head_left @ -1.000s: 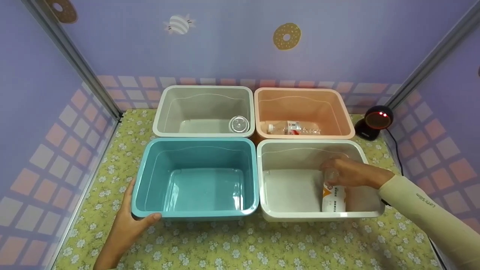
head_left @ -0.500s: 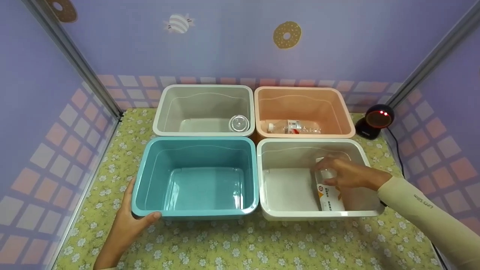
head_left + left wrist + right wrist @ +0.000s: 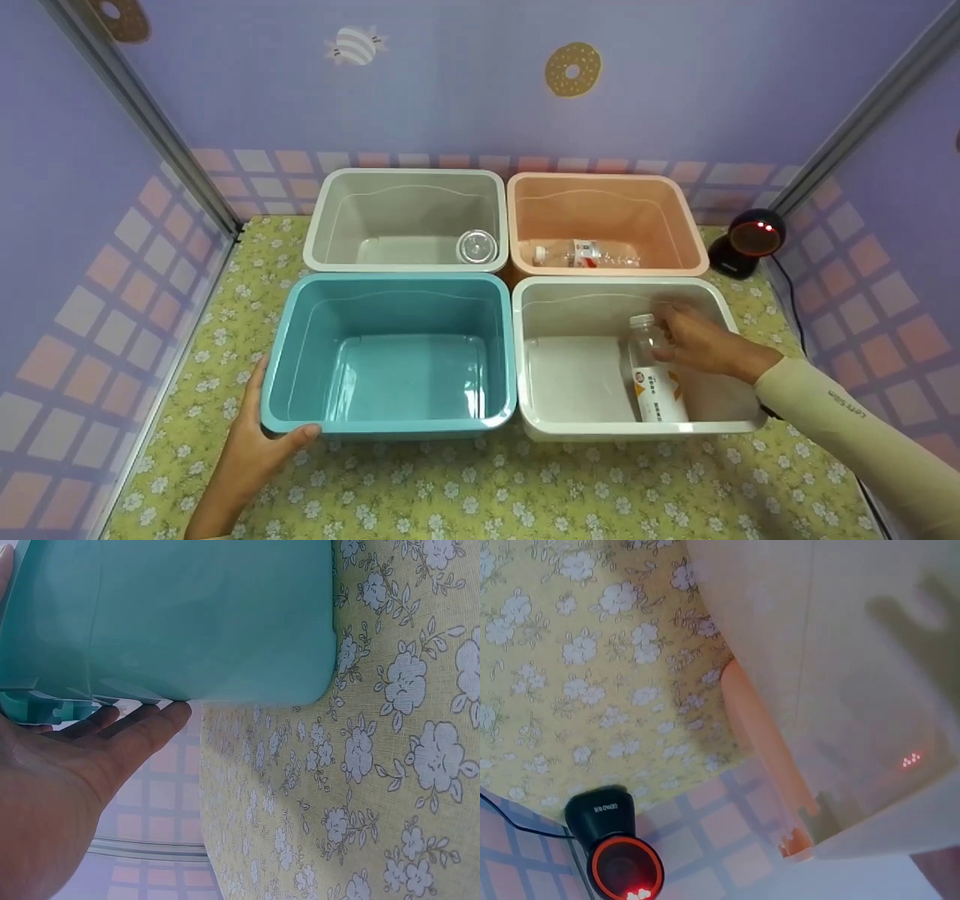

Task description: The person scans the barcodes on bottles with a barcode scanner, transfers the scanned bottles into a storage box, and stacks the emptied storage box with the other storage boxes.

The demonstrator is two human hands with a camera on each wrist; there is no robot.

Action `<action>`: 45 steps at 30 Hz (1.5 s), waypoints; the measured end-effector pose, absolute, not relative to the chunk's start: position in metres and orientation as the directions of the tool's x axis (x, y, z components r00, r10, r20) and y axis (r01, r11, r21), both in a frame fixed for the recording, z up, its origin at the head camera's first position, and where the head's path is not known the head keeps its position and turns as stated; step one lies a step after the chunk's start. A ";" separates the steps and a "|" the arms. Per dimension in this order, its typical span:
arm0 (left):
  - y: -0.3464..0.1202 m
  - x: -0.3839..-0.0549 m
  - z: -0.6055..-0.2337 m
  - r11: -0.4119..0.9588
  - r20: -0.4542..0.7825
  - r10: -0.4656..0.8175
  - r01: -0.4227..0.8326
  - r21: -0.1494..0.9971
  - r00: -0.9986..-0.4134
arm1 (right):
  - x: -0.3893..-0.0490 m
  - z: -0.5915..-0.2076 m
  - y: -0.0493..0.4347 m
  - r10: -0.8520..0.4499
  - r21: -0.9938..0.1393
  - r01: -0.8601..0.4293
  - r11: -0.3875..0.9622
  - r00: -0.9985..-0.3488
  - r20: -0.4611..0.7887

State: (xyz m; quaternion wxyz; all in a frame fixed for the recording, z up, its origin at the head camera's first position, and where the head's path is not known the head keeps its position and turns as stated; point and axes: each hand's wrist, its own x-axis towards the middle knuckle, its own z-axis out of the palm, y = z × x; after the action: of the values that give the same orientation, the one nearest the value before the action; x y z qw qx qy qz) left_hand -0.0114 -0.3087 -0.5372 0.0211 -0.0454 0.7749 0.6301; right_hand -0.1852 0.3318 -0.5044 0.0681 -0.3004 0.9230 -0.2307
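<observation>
In the head view, my left hand (image 3: 251, 442) rests at the near left corner of a blue plastic bin (image 3: 390, 427). Its thumb lies at the front rim and its fingers along the side; the left wrist view shows those fingers nearly straight against the wall. A clear bottle with a white cap and white-and-orange label (image 3: 656, 394) leans inside the white bin (image 3: 630, 429), cap toward the back. Beside its neck is my right hand (image 3: 697, 341), blurred, fingers loosely bent, thumb tip by the bottle's shoulder. The right wrist view hides this hand behind the bin's translucent wall.
Behind stand a grey bin (image 3: 405, 268) with a clear round container (image 3: 477, 247), and an orange bin (image 3: 607, 180) with a lying clear bottle (image 3: 586, 253). A black scanner (image 3: 750, 240) with red lights stands at the back right, its cable running along the wall.
My right hand has tilted the bottle's top leftward inside the white bin, then drawn back to the right, uncovering the cap and neck. The left hand has stayed at the blue bin.
</observation>
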 end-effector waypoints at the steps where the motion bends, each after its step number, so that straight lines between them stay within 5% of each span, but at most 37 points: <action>1: -0.309 -0.011 -0.537 0.203 -0.088 -0.043 -0.095 0.974 -0.995 | -0.186 -0.505 0.332 -0.583 -0.478 -0.513 0.713 -0.812 0.001; 10: -0.311 -0.012 -0.537 0.222 -0.105 -0.039 -0.111 0.969 -0.994 | -0.184 -0.503 0.327 -0.577 -0.505 -0.475 0.721 -0.815 -0.058; 21: -0.310 -0.008 -0.537 0.199 -0.108 -0.056 -0.117 0.973 -0.993 | -0.185 -0.503 0.327 -0.492 -0.543 -0.260 0.799 -0.801 -0.341; 45: -0.309 -0.012 -0.536 0.205 -0.109 -0.033 -0.113 0.972 -0.994 | -0.187 -0.503 0.326 -0.481 -0.672 -0.275 0.687 -0.866 -0.138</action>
State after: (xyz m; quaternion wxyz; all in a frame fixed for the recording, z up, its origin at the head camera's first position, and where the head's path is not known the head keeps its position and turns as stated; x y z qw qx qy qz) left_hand -0.0119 -0.3089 -0.5359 0.0320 -0.0471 0.7756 0.6287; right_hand -0.1869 0.3256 -0.5035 0.1535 -0.2088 0.9056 -0.3358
